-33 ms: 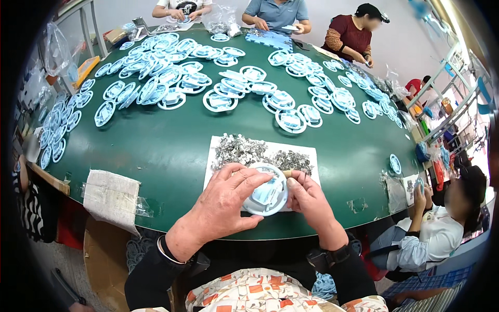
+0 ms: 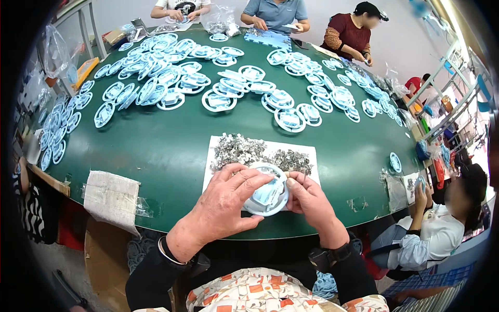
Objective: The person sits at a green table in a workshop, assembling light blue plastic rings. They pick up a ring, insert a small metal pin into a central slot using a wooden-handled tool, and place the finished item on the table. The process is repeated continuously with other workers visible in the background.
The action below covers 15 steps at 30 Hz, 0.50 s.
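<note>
Between my hands is a round light-blue plastic part (image 2: 268, 193), a ring with a raised block in its middle, tilted toward me. My left hand (image 2: 221, 200) is closed on its left side, fingers over the top and thumb at the lower edge. At the right rim, my right hand (image 2: 307, 197) pinches with thumb and forefinger; whether a small piece sits in that pinch is hidden. Just beyond lie heaps of small silvery metal clips (image 2: 239, 150) on a white sheet (image 2: 306, 151).
Piles of similar blue parts (image 2: 169, 75) cover the far side of the green table (image 2: 166, 140). A taped white cloth pad (image 2: 112, 195) lies at the near left edge. Several people work around the table, one person (image 2: 436, 218) at the right. A cardboard box (image 2: 104, 260) stands below.
</note>
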Tool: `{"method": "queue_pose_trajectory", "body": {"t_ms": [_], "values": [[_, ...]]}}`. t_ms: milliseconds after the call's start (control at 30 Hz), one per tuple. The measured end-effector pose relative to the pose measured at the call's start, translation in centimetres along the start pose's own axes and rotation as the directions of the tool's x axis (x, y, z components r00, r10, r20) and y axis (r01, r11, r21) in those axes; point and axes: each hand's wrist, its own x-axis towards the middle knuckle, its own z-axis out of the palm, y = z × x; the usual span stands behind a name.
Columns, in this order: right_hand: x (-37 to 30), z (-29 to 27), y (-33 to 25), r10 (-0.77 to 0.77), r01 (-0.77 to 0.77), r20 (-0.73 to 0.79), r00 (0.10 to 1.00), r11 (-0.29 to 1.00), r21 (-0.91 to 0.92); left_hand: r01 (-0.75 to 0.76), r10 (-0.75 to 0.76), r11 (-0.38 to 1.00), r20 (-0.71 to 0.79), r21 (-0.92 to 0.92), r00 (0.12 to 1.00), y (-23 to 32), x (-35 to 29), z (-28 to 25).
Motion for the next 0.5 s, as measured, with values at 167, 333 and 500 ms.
{"method": "queue_pose_trajectory", "body": {"t_ms": [167, 333, 500], "values": [[-0.9, -2.0, 0.0, 0.002, -0.009, 0.114, 0.994, 0.998, 0.064, -0.02, 0.02, 0.999, -0.009, -0.042, 1.0, 0.8, 0.0, 0.8], [-3.5, -4.3, 0.1, 0.04, -0.029, 0.147, 0.988, 0.996, -0.079, 0.396, -0.402, 0.675, 0.14, -0.622, 0.905, 1.8, -2.5, 2.5], [-4.9, -4.8, 0.9, 0.113, -0.072, 0.239, 0.964, 0.982, -0.176, 0.564, -0.467, 0.281, 0.403, -0.776, 0.787, 2.2, -3.4, 5.7]]}}
